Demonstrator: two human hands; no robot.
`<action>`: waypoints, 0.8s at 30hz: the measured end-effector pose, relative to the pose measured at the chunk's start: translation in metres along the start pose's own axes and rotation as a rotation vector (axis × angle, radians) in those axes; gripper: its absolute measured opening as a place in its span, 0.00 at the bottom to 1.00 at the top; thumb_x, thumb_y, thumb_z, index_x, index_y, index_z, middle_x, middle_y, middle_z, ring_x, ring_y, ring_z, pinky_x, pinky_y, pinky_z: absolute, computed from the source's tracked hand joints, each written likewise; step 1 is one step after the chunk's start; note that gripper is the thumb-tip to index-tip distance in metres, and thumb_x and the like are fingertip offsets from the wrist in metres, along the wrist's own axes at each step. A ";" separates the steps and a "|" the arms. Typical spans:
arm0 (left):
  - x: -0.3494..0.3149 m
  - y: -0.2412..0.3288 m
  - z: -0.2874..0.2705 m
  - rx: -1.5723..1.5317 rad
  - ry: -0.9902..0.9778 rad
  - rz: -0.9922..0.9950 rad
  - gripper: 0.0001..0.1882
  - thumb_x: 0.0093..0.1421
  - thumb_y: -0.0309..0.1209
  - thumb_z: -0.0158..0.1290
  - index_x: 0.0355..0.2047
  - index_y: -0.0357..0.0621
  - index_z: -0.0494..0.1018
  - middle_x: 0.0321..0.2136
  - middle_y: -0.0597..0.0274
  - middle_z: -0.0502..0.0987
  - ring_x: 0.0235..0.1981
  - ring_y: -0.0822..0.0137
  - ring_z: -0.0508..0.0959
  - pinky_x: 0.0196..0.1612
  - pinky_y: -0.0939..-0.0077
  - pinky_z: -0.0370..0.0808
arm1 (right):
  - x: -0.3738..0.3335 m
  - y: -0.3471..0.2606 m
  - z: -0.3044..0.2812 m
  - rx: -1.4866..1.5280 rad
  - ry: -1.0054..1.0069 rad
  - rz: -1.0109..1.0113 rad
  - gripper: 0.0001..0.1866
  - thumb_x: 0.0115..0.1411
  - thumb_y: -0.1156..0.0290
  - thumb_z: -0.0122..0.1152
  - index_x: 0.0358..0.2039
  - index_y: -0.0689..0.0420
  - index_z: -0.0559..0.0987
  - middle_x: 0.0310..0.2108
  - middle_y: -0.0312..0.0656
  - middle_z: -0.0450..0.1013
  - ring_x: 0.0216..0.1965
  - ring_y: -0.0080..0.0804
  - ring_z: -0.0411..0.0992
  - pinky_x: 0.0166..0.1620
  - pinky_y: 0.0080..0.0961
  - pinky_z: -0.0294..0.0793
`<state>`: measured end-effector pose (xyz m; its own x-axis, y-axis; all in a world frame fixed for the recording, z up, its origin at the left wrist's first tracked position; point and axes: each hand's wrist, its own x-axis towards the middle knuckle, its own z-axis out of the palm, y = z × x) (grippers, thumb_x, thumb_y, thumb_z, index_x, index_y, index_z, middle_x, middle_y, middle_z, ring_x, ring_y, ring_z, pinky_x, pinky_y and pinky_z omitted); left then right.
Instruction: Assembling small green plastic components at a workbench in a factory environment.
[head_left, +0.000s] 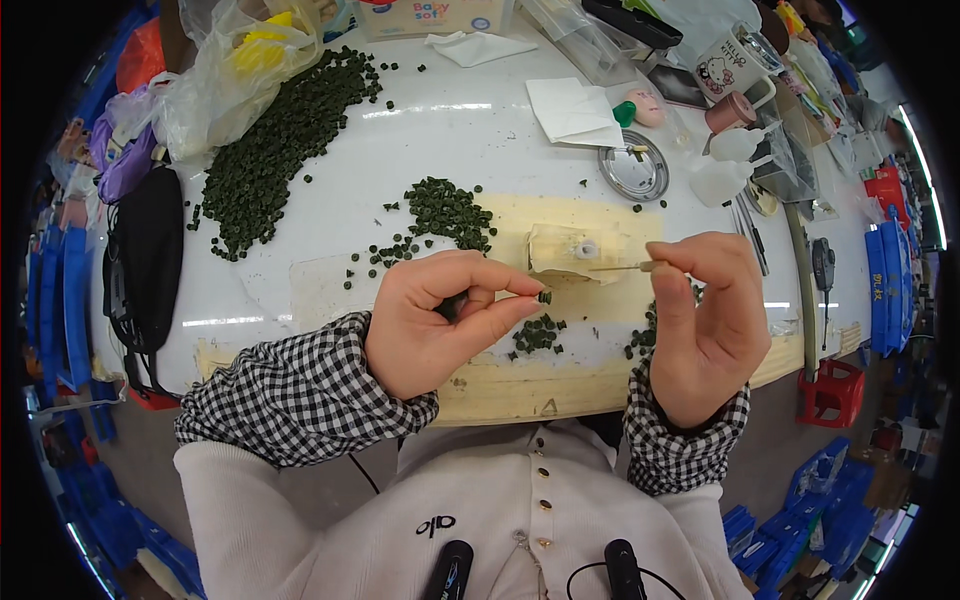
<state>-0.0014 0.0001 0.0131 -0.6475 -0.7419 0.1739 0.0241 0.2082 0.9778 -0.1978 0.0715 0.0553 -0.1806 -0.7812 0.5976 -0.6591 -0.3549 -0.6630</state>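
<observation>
Between thumb and forefinger, my left hand (435, 320) pinches one small dark green plastic part (544, 297); its other fingers curl over more dark pieces in the palm. My right hand (705, 320) grips a thin needle-like stick (622, 267) by its thicker end, its tip pointing left toward the left hand. Tip and green part stay apart. Just beyond them stands a taped, cream-coloured block (560, 250) with a white round nozzle or cap (586, 249) on it. Small heaps of green parts (537, 336) lie beneath my hands.
A large pile of green parts (280, 140) spreads at the far left, a smaller pile (447, 213) near the middle. A round metal lid (633, 172), white tissue (573, 112), squeeze bottles (722, 180) and tweezers (749, 232) sit to the right. A black bag (146, 265) lies at the left edge.
</observation>
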 end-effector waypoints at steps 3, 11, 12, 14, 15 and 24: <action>0.000 0.000 0.001 -0.007 -0.013 -0.002 0.08 0.54 0.22 0.57 0.36 0.38 0.77 0.15 0.75 0.62 0.17 0.83 0.58 0.21 0.86 0.57 | -0.005 0.008 0.005 0.236 -0.136 0.009 0.05 0.59 0.77 0.55 0.34 0.65 0.73 0.31 0.43 0.73 0.32 0.29 0.72 0.36 0.19 0.71; 0.000 0.002 0.000 0.008 -0.038 0.001 0.10 0.54 0.22 0.56 0.38 0.40 0.78 0.15 0.75 0.62 0.17 0.83 0.58 0.22 0.86 0.57 | -0.009 0.006 0.013 0.415 -0.326 0.147 0.08 0.66 0.71 0.41 0.38 0.64 0.64 0.33 0.47 0.71 0.36 0.31 0.75 0.42 0.24 0.73; 0.000 0.002 0.000 0.005 -0.040 0.000 0.10 0.54 0.22 0.56 0.38 0.40 0.78 0.15 0.75 0.62 0.18 0.83 0.58 0.22 0.86 0.57 | -0.009 0.006 0.013 0.413 -0.329 0.138 0.08 0.66 0.71 0.41 0.38 0.64 0.64 0.33 0.47 0.71 0.36 0.32 0.75 0.42 0.24 0.74; 0.000 0.002 0.000 0.005 -0.043 0.000 0.10 0.54 0.22 0.56 0.38 0.40 0.78 0.16 0.75 0.62 0.18 0.83 0.58 0.22 0.86 0.57 | -0.008 0.006 0.012 0.401 -0.333 0.127 0.08 0.66 0.71 0.42 0.37 0.64 0.64 0.33 0.47 0.71 0.36 0.32 0.75 0.42 0.24 0.74; 0.000 0.002 -0.001 0.007 -0.044 -0.001 0.10 0.54 0.22 0.56 0.38 0.40 0.78 0.16 0.75 0.62 0.18 0.83 0.58 0.22 0.86 0.58 | -0.008 0.006 0.012 0.395 -0.336 0.121 0.08 0.66 0.72 0.42 0.37 0.64 0.64 0.33 0.47 0.71 0.36 0.32 0.75 0.42 0.24 0.74; 0.000 0.007 -0.001 0.009 -0.044 -0.035 0.07 0.53 0.19 0.56 0.34 0.35 0.77 0.16 0.72 0.65 0.18 0.82 0.61 0.24 0.86 0.60 | -0.009 0.007 0.012 0.372 -0.334 0.095 0.07 0.66 0.72 0.43 0.37 0.64 0.64 0.33 0.47 0.71 0.36 0.32 0.75 0.42 0.24 0.74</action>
<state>-0.0008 0.0008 0.0196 -0.6805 -0.7203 0.1345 -0.0057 0.1888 0.9820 -0.1922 0.0696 0.0401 0.0560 -0.9187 0.3909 -0.3352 -0.3861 -0.8594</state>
